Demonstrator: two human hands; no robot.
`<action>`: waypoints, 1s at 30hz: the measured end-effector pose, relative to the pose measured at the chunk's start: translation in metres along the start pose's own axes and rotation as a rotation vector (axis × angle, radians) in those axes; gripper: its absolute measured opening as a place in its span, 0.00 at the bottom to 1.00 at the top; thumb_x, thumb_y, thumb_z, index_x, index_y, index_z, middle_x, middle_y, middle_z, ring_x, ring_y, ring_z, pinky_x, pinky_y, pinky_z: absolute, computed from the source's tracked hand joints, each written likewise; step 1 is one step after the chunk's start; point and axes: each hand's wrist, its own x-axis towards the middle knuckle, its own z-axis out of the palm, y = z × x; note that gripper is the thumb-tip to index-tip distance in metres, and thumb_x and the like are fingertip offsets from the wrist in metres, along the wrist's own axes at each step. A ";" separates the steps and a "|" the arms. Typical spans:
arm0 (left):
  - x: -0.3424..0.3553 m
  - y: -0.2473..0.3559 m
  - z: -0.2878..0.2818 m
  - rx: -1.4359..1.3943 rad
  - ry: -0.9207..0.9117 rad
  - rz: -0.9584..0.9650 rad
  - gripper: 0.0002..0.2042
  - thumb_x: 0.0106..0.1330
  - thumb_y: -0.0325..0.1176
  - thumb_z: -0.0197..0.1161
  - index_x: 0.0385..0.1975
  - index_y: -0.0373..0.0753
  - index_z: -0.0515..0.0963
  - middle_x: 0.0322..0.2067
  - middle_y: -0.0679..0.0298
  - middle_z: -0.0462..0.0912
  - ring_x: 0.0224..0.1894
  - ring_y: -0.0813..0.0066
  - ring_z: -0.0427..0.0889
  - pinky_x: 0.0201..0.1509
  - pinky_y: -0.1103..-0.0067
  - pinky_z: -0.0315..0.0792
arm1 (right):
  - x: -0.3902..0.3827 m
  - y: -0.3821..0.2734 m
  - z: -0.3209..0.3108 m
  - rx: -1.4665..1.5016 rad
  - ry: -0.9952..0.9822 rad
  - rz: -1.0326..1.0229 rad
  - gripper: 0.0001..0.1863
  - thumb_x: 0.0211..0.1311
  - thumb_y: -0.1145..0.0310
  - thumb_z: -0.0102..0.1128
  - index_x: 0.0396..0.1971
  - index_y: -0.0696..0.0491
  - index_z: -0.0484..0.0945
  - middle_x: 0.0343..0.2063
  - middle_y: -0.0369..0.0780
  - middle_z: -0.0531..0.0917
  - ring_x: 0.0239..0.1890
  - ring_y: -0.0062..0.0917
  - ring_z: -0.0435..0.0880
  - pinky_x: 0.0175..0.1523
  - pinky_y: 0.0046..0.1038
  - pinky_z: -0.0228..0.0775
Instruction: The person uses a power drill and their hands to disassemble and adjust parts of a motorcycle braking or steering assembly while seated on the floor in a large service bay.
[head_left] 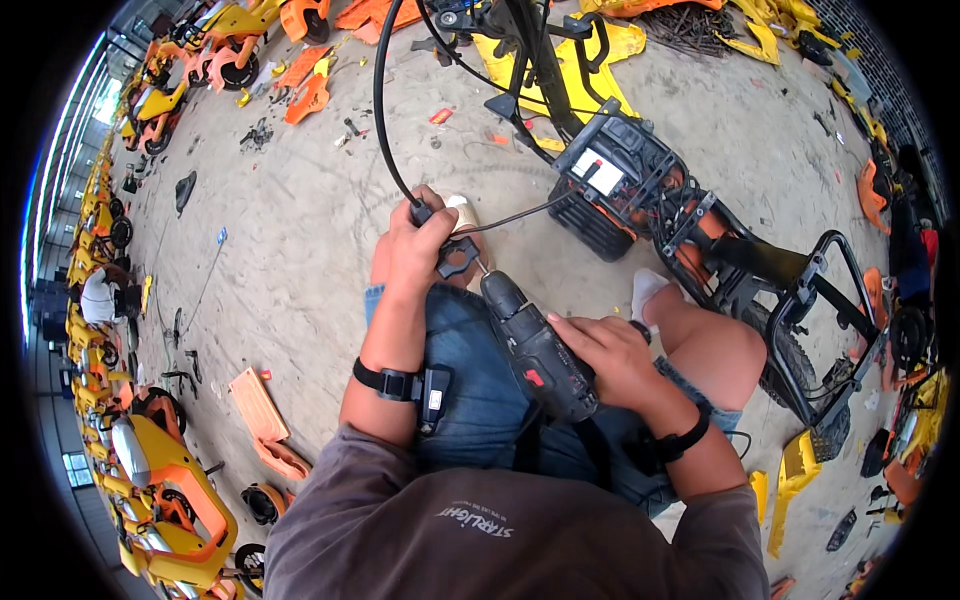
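My left hand (418, 240) is closed round a small black handlebar fitting (457, 258) at the end of a looping black cable (383, 120), with a thinner wire running off to the right. My right hand (600, 355) grips a black cordless drill (535, 350) over my lap. The drill's bit (483, 267) points up at the fitting and meets its lower right side; whether it sits in a screw is too small to tell.
A stripped black scooter frame (770, 260) with battery compartment (625, 150) stands right of me. Yellow and orange panels (307, 100) lie scattered over the concrete floor (270, 200). Rows of yellow scooters (175, 500) line the left, where another person (100, 295) is crouched.
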 end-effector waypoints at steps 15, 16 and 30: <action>0.018 -0.023 0.034 -0.594 0.114 0.229 0.08 0.61 0.33 0.54 0.24 0.43 0.62 0.19 0.67 0.64 0.24 0.73 0.63 0.36 0.73 0.67 | 0.013 -0.035 0.020 2.006 0.208 0.401 0.28 0.51 0.71 0.63 0.55 0.58 0.68 0.40 0.41 0.78 0.29 0.21 0.76 0.41 0.28 0.68; 0.016 -0.021 0.037 -0.589 0.136 0.209 0.08 0.61 0.33 0.54 0.24 0.43 0.62 0.19 0.67 0.64 0.24 0.73 0.64 0.36 0.73 0.67 | 0.011 -0.028 0.020 1.963 0.171 0.413 0.29 0.51 0.69 0.64 0.55 0.59 0.68 0.44 0.43 0.79 0.29 0.22 0.77 0.40 0.28 0.69; 0.028 -0.020 0.003 -0.459 0.538 0.179 0.11 0.67 0.37 0.55 0.24 0.40 0.68 0.19 0.68 0.68 0.24 0.77 0.68 0.30 0.79 0.67 | 0.006 -0.034 -0.004 2.037 0.319 0.497 0.32 0.51 0.72 0.60 0.59 0.61 0.66 0.47 0.46 0.79 0.30 0.26 0.78 0.39 0.27 0.73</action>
